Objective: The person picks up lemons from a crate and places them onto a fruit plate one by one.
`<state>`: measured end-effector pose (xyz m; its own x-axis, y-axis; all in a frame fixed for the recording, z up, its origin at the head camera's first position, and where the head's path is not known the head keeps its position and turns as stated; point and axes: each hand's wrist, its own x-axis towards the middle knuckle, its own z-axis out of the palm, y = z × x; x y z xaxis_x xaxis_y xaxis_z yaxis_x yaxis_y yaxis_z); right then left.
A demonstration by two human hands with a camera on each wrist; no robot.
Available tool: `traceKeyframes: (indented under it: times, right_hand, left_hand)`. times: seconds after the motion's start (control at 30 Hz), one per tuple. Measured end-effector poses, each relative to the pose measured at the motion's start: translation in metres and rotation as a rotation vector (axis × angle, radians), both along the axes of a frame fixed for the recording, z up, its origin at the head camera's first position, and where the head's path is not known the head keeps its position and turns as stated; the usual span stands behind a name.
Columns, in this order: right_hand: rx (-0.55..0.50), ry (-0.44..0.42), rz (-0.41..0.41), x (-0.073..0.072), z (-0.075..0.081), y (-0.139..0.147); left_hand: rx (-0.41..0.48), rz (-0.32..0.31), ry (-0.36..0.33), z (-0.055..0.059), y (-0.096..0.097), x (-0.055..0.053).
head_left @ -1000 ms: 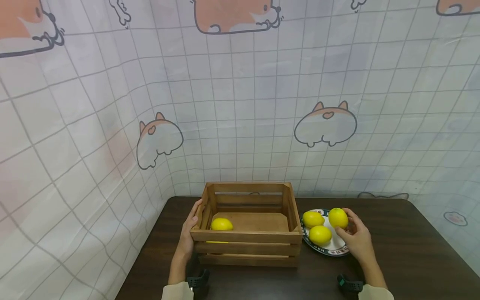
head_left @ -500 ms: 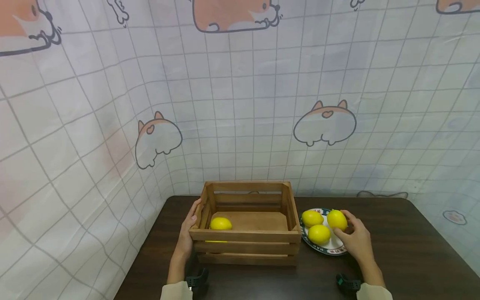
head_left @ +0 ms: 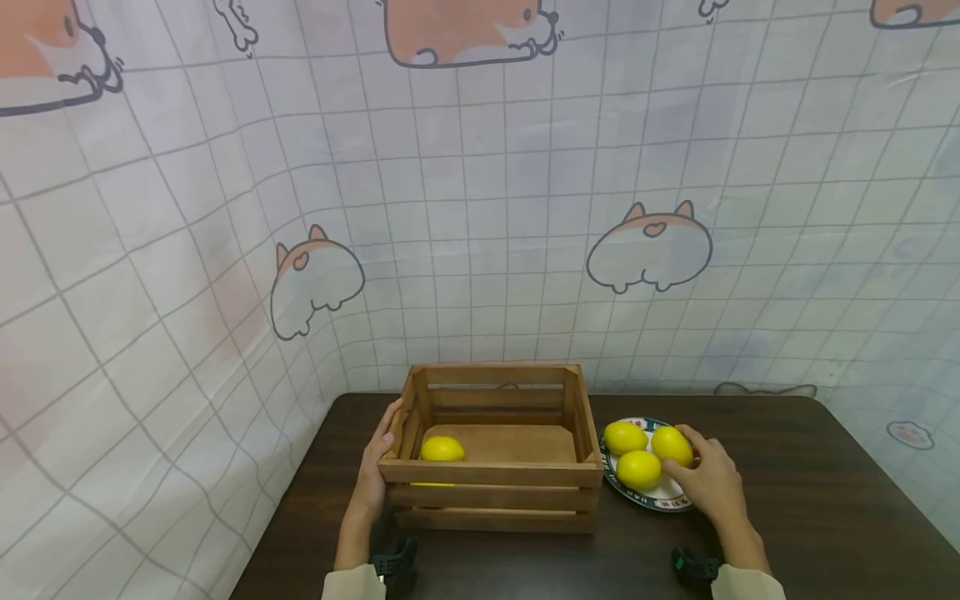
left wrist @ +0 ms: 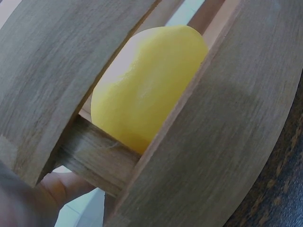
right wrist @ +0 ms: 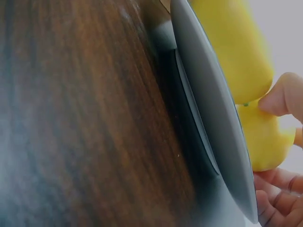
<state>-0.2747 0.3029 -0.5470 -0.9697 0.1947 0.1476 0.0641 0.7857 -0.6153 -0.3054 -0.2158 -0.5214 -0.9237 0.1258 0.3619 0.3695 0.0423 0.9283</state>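
A slatted wooden crate [head_left: 491, 473] sits on the dark table, with a yellow lemon [head_left: 442, 449] inside at its left end; the lemon [left wrist: 149, 87] also shows between the slats in the left wrist view. My left hand [head_left: 372, 467] rests along the crate's left side, its fingers fairly straight. To the crate's right is a white plate with a dark patterned rim [head_left: 652, 502]. Two lemons lie there, a rear one [head_left: 625, 437] and a front one [head_left: 639, 471]. My right hand [head_left: 712, 483] holds a third lemon [head_left: 672, 447] between thumb and fingers, at the plate's right side.
The dark wood table [head_left: 810, 483] extends to the right of the plate and in front of the crate. A white grid-patterned cloth [head_left: 480, 250] with cartoon dogs hangs behind and to the left. Dark bands [head_left: 693, 565] circle both wrists.
The lemon in my right hand has come down slightly, from above the plate to beside the other two lemons. My left hand and the crate stay in place.
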Motion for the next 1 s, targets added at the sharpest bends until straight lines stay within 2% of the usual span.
traceKeyframes:
  times: [0.4, 0.7, 1.0]
  right_hand:
    - [0.039, -0.049, 0.037, 0.000, 0.006, -0.001]
    - [-0.060, -0.006, 0.092, 0.004, 0.009, 0.003]
    - [-0.149, 0.039, 0.066, 0.008, 0.010, 0.010]
  left_hand:
    - [0.022, -0.004, -0.019, 0.001, 0.001, 0.000]
    - [0.009, -0.005, -0.003, 0.000, 0.000, 0.000]
    - [0.008, -0.010, -0.007, -0.002, -0.001, -0.001]
